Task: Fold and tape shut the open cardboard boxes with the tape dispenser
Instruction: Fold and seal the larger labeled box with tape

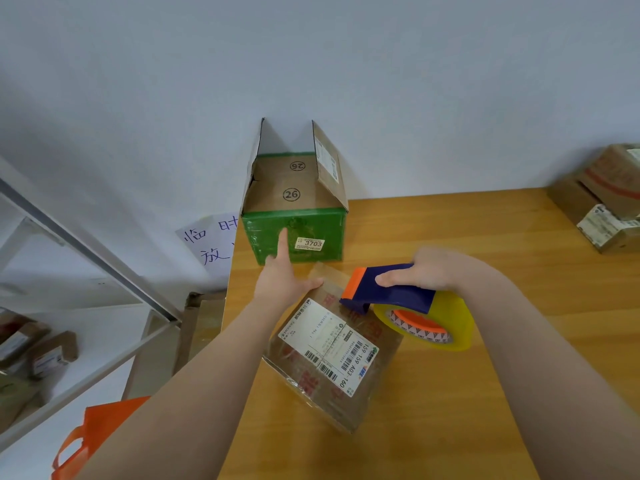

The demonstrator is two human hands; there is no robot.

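Note:
A small brown cardboard box (332, 358) with white shipping labels lies tilted on the wooden table (485, 306) in front of me. My left hand (284, 278) rests on its far left corner, index finger stretched toward the green box, thumb pressing the flap. My right hand (426, 271) grips the blue and orange tape dispenser (388, 289), whose front edge touches the box top. A yellowish tape roll (429, 323) sits on the dispenser. Behind stands a green-taped box (294, 233) with its flaps open, against the wall.
Stacked closed boxes (606, 199) sit at the table's far right edge. To the left are a white shelf (86, 341) holding parcels, a handwritten paper sign (211, 244) on the wall, and an orange bag (100, 431) below.

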